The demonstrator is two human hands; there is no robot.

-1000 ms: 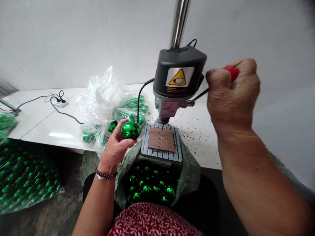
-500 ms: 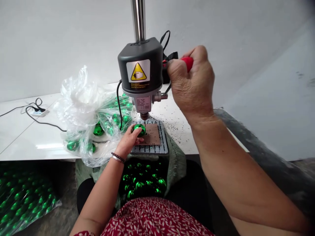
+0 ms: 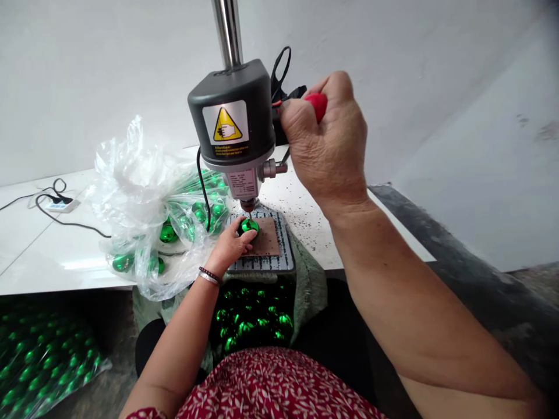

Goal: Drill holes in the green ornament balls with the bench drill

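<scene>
Under the bit of a dark grey drill press, my left hand grips a shiny green ball between thumb and fingers. The ball rests over a brown board on the grey slotted base. The thin bit points down at the top of the ball; whether it touches is too small to tell. Up at the right of the drill head, my right hand is wrapped round a red knob on the press's handle.
A clear plastic bag with green balls lies left of the press. A power strip with black cables sits farther left. Dark shavings dot the white table. An open green sack of balls is below, another bag lower left.
The ball in my left hand has moved under the bit and turned slightly. My right hand still holds the red knob. The whole view has shifted a little.
</scene>
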